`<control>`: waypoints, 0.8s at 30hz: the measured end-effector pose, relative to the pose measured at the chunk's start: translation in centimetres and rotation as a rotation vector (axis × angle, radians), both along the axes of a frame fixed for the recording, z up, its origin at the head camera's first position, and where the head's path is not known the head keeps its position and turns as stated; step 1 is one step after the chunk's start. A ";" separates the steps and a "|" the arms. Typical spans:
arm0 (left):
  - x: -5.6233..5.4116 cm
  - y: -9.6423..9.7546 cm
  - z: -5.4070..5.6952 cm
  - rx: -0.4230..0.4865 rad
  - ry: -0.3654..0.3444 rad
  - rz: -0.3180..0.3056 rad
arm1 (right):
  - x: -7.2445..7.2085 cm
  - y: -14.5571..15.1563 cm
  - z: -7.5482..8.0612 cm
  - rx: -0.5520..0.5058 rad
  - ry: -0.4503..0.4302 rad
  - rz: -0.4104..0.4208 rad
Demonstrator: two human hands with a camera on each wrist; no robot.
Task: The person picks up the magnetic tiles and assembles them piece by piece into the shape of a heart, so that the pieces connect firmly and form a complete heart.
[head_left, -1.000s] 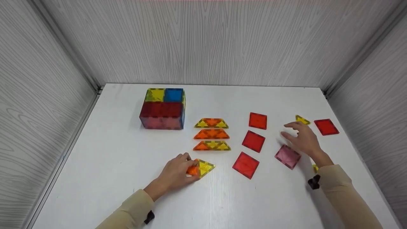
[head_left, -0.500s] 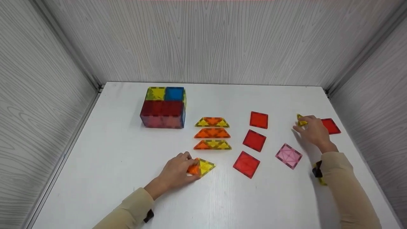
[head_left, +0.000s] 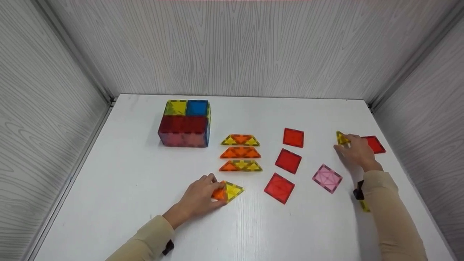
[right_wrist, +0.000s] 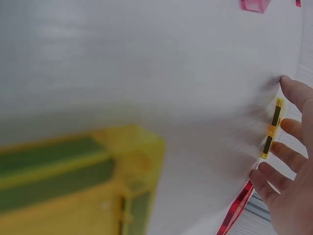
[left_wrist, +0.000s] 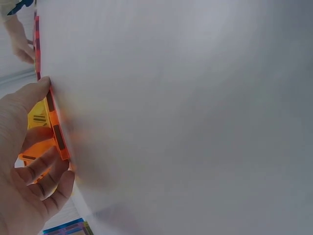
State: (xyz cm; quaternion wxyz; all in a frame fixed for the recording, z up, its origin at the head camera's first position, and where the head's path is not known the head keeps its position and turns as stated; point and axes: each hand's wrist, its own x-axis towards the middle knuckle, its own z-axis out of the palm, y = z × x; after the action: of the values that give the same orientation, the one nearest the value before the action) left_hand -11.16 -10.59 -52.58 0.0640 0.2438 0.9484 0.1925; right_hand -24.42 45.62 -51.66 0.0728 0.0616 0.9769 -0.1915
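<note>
My left hand [head_left: 201, 194] grips an orange triangular magnetic tile [head_left: 218, 194], thumb on one corner and fingers on the other. A yellow triangular tile [head_left: 233, 190] lies flat against its right edge. In the left wrist view, the left hand [left_wrist: 29, 152] spans the orange tile's edge [left_wrist: 58, 134]. At the far right, my right hand [head_left: 357, 148] has its fingertips on another yellow triangular tile [head_left: 341, 139]. The right wrist view shows the thumb of the right hand [right_wrist: 293, 147] a little beyond the end of that yellow tile [right_wrist: 272, 128].
A box of coloured tiles [head_left: 185, 128] stands at the back left. Three orange-and-yellow strips [head_left: 240, 152] lie mid-table. Red square tiles [head_left: 288, 161] and a pink square [head_left: 327, 178] lie to their right. Another red square [head_left: 375, 145] sits behind the right hand, and a yellow tile [head_left: 365, 206] under the right forearm.
My right hand has moved right and down onto the far yellow triangular tile, which has turned slightly. The left hand keeps its grip in the same place.
</note>
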 end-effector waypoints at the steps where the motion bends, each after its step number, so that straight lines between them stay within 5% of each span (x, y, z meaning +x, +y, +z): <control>1: 0.0 0.0 0.0 -0.001 -0.004 0.000 | 0.0 0.1 -0.1 0.008 0.000 0.004; 24: -0.3 0.0 0.3 -0.013 -0.040 -0.009 | 1.3 -3.3 0.7 -0.076 0.040 0.046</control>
State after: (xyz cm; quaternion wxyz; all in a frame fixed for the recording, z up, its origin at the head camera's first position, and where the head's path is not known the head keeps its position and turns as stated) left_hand -11.47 -10.56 -52.26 0.0854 0.2439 0.9470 0.1907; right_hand -23.10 42.29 -50.97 0.0600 0.0323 0.9712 -0.2281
